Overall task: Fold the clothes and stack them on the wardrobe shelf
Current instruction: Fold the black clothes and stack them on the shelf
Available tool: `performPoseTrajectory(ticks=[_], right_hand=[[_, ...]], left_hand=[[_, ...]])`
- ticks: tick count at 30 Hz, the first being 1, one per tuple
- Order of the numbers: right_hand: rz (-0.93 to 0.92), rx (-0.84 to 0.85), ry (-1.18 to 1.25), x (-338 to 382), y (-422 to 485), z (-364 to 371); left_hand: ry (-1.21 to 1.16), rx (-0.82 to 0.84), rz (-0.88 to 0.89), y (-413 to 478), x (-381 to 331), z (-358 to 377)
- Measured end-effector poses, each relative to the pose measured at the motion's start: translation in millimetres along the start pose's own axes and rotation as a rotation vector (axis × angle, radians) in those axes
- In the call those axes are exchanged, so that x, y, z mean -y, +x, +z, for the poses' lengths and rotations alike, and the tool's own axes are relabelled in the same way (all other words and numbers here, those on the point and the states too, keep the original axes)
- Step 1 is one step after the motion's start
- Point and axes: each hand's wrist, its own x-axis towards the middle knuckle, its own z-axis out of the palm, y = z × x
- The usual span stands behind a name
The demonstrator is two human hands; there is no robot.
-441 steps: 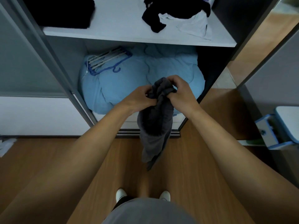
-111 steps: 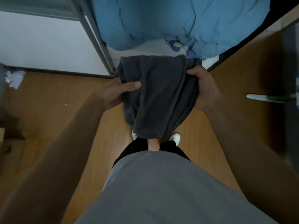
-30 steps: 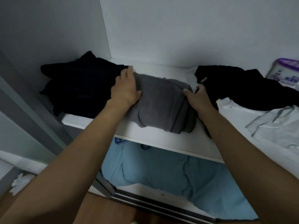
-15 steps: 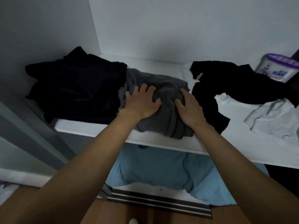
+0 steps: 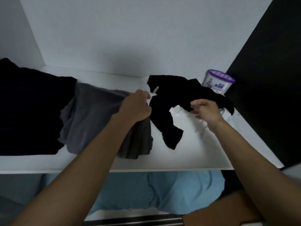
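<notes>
A folded grey garment (image 5: 91, 115) lies on the white wardrobe shelf (image 5: 187, 157), against a folded black pile (image 5: 27, 103) on its left. To its right a crumpled black garment (image 5: 177, 93) sprawls over a white garment (image 5: 177, 111). My left hand (image 5: 136, 106) has curled fingers at the black garment's left edge, with its wrist over the grey garment. My right hand (image 5: 205, 108) pinches the black garment's right part between fingers and thumb.
A purple-lidded tub (image 5: 218, 82) stands at the shelf's back right corner, beside a dark side panel (image 5: 268, 79). Blue bedding (image 5: 162, 190) fills the compartment under the shelf. The wardrobe's white back wall is close behind the clothes.
Both hands have left the grey garment, which stays on the shelf, and moved right onto the crumpled black garment. The view has turned right.
</notes>
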Motion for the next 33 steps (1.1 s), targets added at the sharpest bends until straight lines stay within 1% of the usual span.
performPoseTrajectory(ticks=[2, 3, 5, 6, 9, 10, 11, 12, 14, 16, 17, 18, 19, 21, 22, 24, 25, 26, 28, 30, 32, 33], right_hand=[[0.006, -0.029, -0.075, -8.7, 28.6, -22.5], [-0.024, -0.046, -0.178, -11.3, 44.2, -31.7], [-0.101, -0.049, -0.473, -14.0, 74.2, -46.4], [-0.132, -0.016, -0.613, -14.7, 88.5, -51.4], [-0.165, 0.2, -0.924, -22.4, 125.5, -53.7], [-0.205, 0.25, -0.989, -26.9, 137.0, -52.4], [-0.26, 0.264, -1.003, -31.4, 147.4, -51.8], [-0.331, 0.237, -0.959, -36.0, 157.3, -51.8], [-0.442, 0.123, -0.716, -42.9, 172.4, -53.4], [-0.428, 0.055, -0.425, -44.9, 179.4, -58.9], [-0.394, 0.031, -0.296, -44.6, 180.9, -63.7], [-0.363, 0.003, -0.178, -43.6, 181.5, -69.0], [-0.339, -0.025, -0.067, -41.2, 180.6, -75.2], [-0.358, -0.07, 0.129, -33.0, 173.0, -90.7], [-0.406, -0.07, 0.204, -27.4, 164.5, -97.7], [-0.557, 0.015, 0.252, -15.5, 137.2, -108.0], [-0.645, 0.092, 0.222, -11.4, 121.6, -111.2], [-0.725, 0.171, 0.172, -9.5, 106.7, -113.1], [-0.8, 0.296, 0.093, -11.6, 78.8, -115.7], [-0.796, 0.344, 0.1, -18.5, 56.6, -119.0], [-0.733, 0.294, 0.155, -27.3, 36.1, -119.7], [-0.649, 0.257, 0.189, -30.9, 26.7, -117.4]], left_hand=[[0.035, 0.101, -0.015, 22.4, -18.1, 16.4], [0.063, 0.141, -0.019, 34.8, -26.1, 26.7], [0.073, 0.177, -0.047, 60.1, -40.2, 50.0], [0.062, 0.174, -0.069, 73.0, -46.4, 62.4], [-0.025, 0.109, -0.107, 103.9, -59.1, 99.1], [-0.064, 0.074, -0.094, 110.3, -62.3, 111.0], [-0.116, 0.036, -0.082, 115.1, -65.0, 122.5], [-0.177, -0.004, -0.083, 119.0, -66.8, 133.3], [-0.315, -0.088, -0.152, 123.9, -71.8, 147.7], [-0.52, -0.118, -0.295, 127.9, -80.7, 151.0], [-0.654, -0.079, -0.375, 130.0, -86.9, 149.1], [-0.777, 0.002, -0.446, 132.3, -95.0, 144.7], [-0.852, 0.098, -0.504, 135.0, -104.0, 139.2], [-0.995, 0.27, -0.592, 140.0, -122.4, 129.4], [-1.095, 0.33, -0.603, 142.6, -132.5, 124.6], [-1.323, 0.363, -0.563, 145.7, -154.2, 115.4], [-1.433, 0.326, -0.525, 145.5, -163.5, 110.2], [-1.501, 0.267, -0.49, 143.3, -173.0, 103.7], [-1.505, 0.154, -0.46, 131.6, -185.7, 92.4], [-1.449, 0.058, -0.447, 113.2, -187.6, 81.0], [-1.441, -0.032, -0.397, 89.6, -185.3, 66.5], [-1.459, -0.075, -0.362, 74.7, -184.0, 57.5]])
